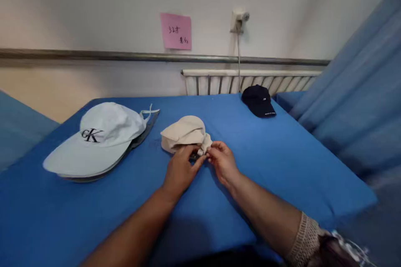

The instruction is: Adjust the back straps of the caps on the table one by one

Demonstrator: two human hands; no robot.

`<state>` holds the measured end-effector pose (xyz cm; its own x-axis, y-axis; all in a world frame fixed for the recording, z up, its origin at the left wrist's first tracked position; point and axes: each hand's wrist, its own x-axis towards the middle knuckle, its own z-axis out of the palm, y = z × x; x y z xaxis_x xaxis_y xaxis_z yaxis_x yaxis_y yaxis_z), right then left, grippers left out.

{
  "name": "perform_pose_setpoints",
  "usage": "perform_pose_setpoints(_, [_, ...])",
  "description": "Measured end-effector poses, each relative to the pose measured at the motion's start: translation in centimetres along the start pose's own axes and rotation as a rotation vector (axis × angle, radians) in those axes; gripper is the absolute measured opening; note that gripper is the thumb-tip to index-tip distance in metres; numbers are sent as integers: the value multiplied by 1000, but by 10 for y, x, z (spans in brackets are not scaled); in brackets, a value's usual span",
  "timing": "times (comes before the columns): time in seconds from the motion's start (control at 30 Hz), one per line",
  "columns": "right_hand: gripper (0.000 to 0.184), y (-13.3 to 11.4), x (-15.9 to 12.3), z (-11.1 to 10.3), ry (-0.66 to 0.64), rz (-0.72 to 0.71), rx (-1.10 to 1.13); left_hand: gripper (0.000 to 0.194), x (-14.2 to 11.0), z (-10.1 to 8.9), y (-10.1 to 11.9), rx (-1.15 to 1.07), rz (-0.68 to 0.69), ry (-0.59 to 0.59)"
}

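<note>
A beige cap (pixel 184 130) lies in the middle of the blue-covered table, its back edge turned toward me. My left hand (pixel 183 169) is closed on the near edge of this cap, fingers partly tucked under the fabric. From the right, my right hand (pixel 223 160) pinches a gathered bit at the cap's back right, close to the left fingertips. Between the hands a small dark part shows, too small to make out. To the left sits a white cap (pixel 109 123) with black letters, on top of a grey one (pixel 145 133).
A dark navy cap (pixel 258 101) rests at the table's far right corner. Behind the blue table (pixel 275 175) are a radiator (pixel 213 84), a rail (pixel 131 56), a pink note (pixel 176 31) and a plugged socket (pixel 238 21). A blue curtain (pixel 360 79) hangs on the right.
</note>
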<state>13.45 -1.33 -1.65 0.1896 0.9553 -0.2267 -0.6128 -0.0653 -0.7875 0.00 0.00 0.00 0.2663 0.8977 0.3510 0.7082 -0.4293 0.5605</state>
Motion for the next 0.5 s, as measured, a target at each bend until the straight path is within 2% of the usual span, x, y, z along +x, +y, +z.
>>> perform_pose_setpoints(0.2, [22,2,3,-2,-10,-50,-24,19,-6,-9,-2,-8,0,19])
perform_pose_setpoints(0.5, [23,2,4,-2,-18,-56,-29,20,-3,-12,-7,-55,26,-40])
